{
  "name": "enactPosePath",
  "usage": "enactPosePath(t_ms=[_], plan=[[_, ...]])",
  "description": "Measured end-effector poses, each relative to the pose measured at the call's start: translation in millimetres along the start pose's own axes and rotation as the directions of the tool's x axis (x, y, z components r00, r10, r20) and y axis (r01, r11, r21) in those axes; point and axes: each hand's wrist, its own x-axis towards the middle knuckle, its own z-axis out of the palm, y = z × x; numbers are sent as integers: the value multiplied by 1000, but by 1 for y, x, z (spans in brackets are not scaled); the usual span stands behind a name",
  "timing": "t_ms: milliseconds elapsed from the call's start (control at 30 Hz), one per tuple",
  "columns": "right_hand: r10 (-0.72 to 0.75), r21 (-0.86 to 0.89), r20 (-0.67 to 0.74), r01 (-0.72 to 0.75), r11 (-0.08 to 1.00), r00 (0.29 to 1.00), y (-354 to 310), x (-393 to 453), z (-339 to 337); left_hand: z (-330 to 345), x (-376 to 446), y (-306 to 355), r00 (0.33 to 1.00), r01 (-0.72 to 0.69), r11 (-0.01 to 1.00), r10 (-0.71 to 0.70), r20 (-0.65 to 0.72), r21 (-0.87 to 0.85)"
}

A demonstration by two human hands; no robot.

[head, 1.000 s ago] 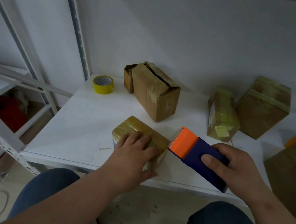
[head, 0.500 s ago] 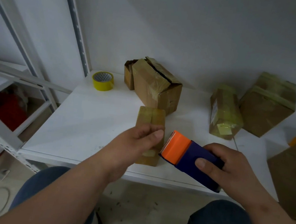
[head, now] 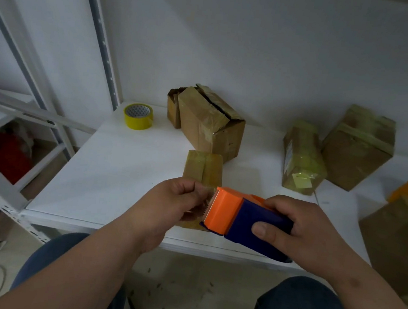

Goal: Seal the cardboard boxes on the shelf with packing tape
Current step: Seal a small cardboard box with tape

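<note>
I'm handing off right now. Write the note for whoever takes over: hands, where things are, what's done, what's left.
Right hand grips the tape dispenser above the shelf's front edge.
Left hand pinches at the dispenser's toothed end, apparently the tape end; the tape itself is too faint to confirm.
Small box lies on the shelf just behind the hands, already partly taped.
Large box behind it has its top seam open.
Spare yellow roll sits at back left.
Left: tape the small box, then the large one.

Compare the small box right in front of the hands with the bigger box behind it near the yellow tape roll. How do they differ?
The small box lies flat, its top covered in tape; the bigger box stands taller with a dark open gap along its top seam. The small box sits nearer the shelf edge, the bigger box near the wall. Both are brown cardboard.
</note>
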Motion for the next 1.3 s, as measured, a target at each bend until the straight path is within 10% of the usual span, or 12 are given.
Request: enactPosePath(t_ms=[300,667,1300], plan=[[-18,-6,35,18,1000,999,-9,5,-6,6,-6,12,945,-90,919,201,-259,383],[38,20,84,-40,999,996,7,9,-29,-38,-7,19,883,-101,995,90,-461,0],[347,-144,272,-319,937,897,44,77,-52,-33,44,-21,868,134,991,-109,-485,18]])
